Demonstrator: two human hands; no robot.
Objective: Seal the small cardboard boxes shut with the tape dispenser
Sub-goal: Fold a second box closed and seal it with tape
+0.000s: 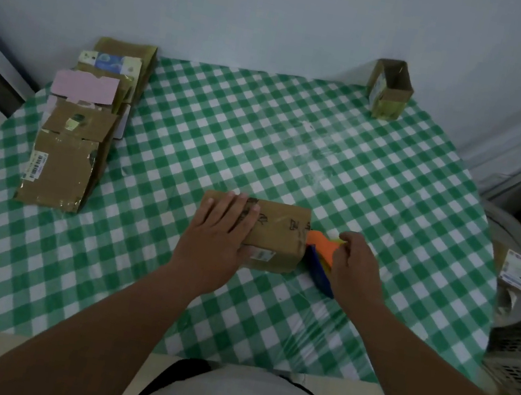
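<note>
Cardboard box [275,234] lies under the left hand [218,233], fingers [243,206] straight and flat on top (slightly spread); right hand [356,266] fingers curl round the tape dispenser [320,255] touching the box's end.

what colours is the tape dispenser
Orange and blue, with some yellow: the tape dispenser, seen in the head view.

**Cardboard, plastic and a glossy checked cover**

The small cardboard box [275,234] is matt brown, with a shiny tape strip along its top. The tape dispenser [320,255] looks like smooth orange and blue plastic. The desk [297,141] wears a glossy green-and-white checked plastic cover. The flattened cartons [62,169] are matt, scuffed cardboard.
</note>
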